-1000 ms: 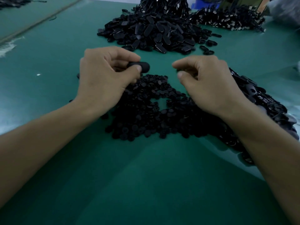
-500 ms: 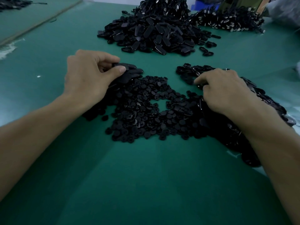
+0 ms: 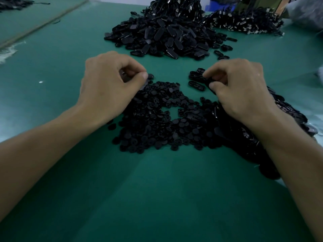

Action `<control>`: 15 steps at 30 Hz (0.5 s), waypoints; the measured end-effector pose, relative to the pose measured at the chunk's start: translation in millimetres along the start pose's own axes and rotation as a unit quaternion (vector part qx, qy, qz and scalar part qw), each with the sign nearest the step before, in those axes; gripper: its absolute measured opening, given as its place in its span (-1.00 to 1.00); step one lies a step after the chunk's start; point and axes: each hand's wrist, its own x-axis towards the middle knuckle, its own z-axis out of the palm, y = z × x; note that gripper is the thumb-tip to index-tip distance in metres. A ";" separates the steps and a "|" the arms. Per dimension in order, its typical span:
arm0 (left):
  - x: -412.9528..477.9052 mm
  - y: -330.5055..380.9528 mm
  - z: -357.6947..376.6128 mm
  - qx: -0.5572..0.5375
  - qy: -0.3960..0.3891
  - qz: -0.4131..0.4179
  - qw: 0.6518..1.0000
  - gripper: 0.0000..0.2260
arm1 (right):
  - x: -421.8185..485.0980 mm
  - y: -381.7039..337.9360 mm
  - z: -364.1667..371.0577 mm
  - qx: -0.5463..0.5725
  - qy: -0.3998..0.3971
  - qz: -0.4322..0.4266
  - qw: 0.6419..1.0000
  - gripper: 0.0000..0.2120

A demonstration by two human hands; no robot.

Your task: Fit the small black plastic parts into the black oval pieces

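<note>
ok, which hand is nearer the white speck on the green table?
Left. The left hand is to the right of the white speck, bare table between; the right hand is farther right, past the left hand.

no readable text, no labels, no brands, no numbers, no signs

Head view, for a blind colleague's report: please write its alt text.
A left hand pinches a black oval piece and a right hand pinches another black part, above a spread of small black parts on a green table. A large heap of oval pieces lies beyond.
</note>
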 end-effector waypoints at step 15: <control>-14.3 29.6 14.0 -0.309 -0.137 -0.076 0.938 -0.90 | -10.5 -30.2 13.3 0.369 -0.068 -0.047 0.926 -0.84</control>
